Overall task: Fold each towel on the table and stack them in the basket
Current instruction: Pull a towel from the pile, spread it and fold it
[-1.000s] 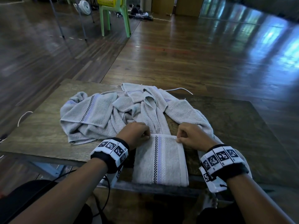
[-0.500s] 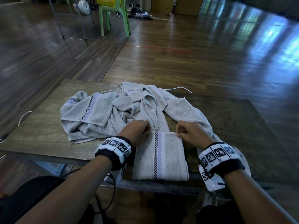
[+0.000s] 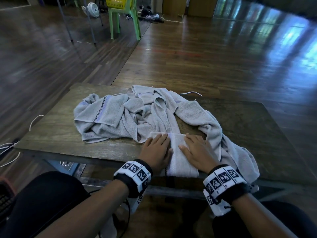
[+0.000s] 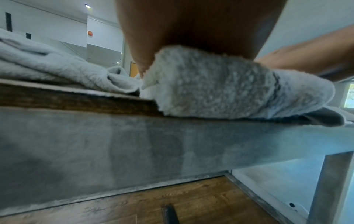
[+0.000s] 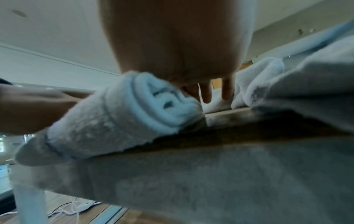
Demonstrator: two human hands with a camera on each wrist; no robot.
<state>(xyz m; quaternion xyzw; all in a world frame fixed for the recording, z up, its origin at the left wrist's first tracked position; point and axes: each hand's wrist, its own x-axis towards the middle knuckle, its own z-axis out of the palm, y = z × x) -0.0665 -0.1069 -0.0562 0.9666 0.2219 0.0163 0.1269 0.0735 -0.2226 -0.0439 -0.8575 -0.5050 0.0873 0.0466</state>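
Observation:
A folded grey towel with a checked and lilac stripe lies at the table's near edge, its end hanging over. My left hand lies flat on its left half and my right hand lies flat on its right half, fingers straight. In the left wrist view the folded towel bulges under my palm. Seen from the right wrist, the towel's layered edge sits under my right hand. Behind it lies a heap of loose grey towels. A yellow basket sits on a green chair far back.
The wooden table has bare room at the right and left. One loose towel drapes off the near right edge. White cords hang at the table's left side. The green chair and a small fan stand across the floor.
Both hands have gone from pinching the folded towel's far corners to lying flat on top of it. The head view has tipped up and back.

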